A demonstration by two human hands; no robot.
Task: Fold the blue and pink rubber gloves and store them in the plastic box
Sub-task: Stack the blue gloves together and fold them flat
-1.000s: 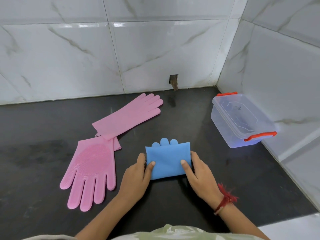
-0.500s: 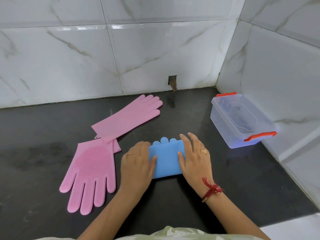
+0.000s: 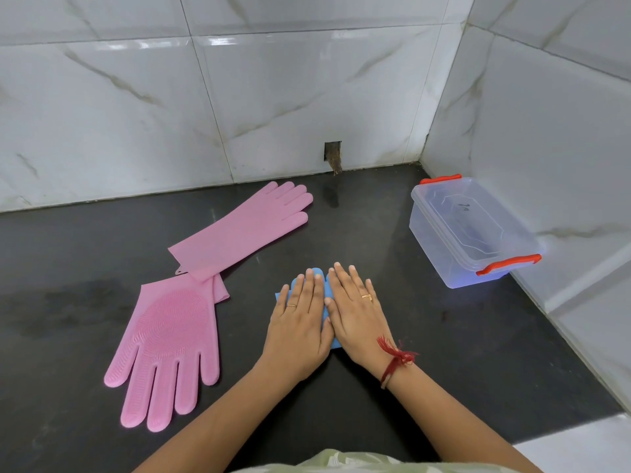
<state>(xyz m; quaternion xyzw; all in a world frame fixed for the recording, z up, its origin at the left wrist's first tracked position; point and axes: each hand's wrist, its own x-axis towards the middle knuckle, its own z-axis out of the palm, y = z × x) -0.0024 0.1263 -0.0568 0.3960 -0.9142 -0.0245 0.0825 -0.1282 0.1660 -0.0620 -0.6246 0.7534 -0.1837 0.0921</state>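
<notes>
A folded blue rubber glove (image 3: 317, 272) lies on the dark counter, almost hidden under both palms; only its fingertips and thin edges show. My left hand (image 3: 300, 322) and my right hand (image 3: 358, 312) lie flat side by side on top of it, fingers stretched out. One pink glove (image 3: 170, 336) lies palm up to the left, fingers toward me. A second pink glove (image 3: 246, 230) lies diagonally behind it, its cuff overlapping the first. The clear plastic box (image 3: 444, 254) with red latches stands at the right by the wall, lid on.
The black counter (image 3: 444, 353) meets white marble tile walls at the back and right, forming a corner behind the box. A small hole (image 3: 333, 151) is cut in the back wall. A white ledge borders the counter at the lower right.
My hands have moved from the blue glove's side edges inward onto its top. They now lie flat and together, covering most of it.
</notes>
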